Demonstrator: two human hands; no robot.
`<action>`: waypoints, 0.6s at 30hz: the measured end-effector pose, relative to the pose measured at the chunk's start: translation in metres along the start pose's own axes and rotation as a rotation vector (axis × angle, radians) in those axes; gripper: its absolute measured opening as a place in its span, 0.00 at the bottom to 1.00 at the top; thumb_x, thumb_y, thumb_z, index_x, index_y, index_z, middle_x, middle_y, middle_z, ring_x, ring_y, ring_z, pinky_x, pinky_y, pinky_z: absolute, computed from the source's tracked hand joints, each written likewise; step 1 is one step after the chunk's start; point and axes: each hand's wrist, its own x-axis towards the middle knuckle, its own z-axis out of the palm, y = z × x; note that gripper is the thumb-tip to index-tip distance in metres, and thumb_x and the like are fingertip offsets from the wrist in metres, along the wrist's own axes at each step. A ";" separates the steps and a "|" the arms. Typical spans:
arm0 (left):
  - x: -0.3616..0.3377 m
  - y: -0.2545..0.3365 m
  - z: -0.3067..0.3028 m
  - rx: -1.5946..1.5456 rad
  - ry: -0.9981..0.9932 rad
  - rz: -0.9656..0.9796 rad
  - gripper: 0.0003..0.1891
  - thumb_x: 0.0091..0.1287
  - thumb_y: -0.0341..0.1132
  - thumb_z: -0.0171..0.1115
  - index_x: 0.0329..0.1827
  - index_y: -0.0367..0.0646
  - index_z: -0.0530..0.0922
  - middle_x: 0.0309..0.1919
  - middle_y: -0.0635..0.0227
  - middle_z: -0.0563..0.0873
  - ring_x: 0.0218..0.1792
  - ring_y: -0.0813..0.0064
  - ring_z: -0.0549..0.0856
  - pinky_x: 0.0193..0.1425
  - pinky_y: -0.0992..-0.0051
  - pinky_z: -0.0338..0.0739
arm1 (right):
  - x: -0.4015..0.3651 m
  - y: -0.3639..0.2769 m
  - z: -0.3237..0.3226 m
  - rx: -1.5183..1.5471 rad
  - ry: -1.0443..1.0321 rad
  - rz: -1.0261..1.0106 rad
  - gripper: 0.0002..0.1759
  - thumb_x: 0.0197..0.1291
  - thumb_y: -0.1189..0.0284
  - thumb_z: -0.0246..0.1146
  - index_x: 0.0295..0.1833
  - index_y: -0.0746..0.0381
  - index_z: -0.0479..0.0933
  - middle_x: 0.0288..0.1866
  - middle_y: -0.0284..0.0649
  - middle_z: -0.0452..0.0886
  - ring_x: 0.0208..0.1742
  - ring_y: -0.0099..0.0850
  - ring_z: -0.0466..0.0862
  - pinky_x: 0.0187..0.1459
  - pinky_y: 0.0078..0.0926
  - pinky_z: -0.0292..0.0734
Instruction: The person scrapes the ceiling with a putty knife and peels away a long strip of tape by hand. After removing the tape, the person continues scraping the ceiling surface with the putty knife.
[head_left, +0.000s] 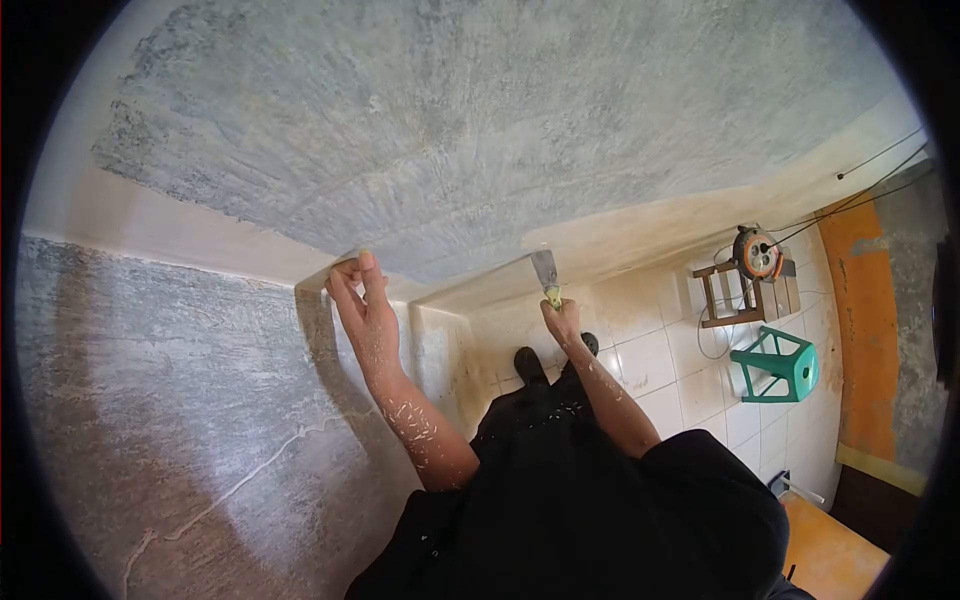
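Observation:
A scraper [545,272] with a flat metal blade and a yellowish handle is in my right hand [563,322], the fingers wrapped round the handle. Its blade points up toward the lower edge of the wall [430,150], where rough grey patches meet cream paint. My left hand [368,305] is raised by the wall corner, nearest the cream strip, with its fingers loosely bent and apart; no tool shows in it. Pale flakes cling to both forearms, most thickly on the left one.
On the tiled floor [650,360] to the right stand a green plastic stool [800,372] and a small wooden stool [712,295]. Beside the latter is an orange and black cable reel [760,256] with trailing cords. A cracked grey side wall [190,400] rises at left.

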 end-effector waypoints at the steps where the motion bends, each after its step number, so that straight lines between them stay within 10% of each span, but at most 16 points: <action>1: 0.003 0.000 -0.001 -0.016 -0.010 0.006 0.22 0.73 0.52 0.51 0.51 0.38 0.71 0.47 0.59 0.75 0.56 0.66 0.76 0.60 0.65 0.75 | 0.003 0.000 0.002 0.018 0.016 -0.013 0.17 0.52 0.67 0.60 0.17 0.67 0.70 0.11 0.33 0.69 0.17 0.21 0.69 0.20 0.31 0.63; 18: 0.004 0.004 -0.003 0.004 -0.009 -0.013 0.23 0.72 0.53 0.52 0.49 0.38 0.71 0.46 0.62 0.74 0.51 0.69 0.76 0.59 0.66 0.75 | 0.026 0.000 0.009 0.182 -0.005 -0.020 0.15 0.54 0.67 0.59 0.19 0.61 0.69 0.12 0.27 0.67 0.15 0.18 0.67 0.17 0.24 0.61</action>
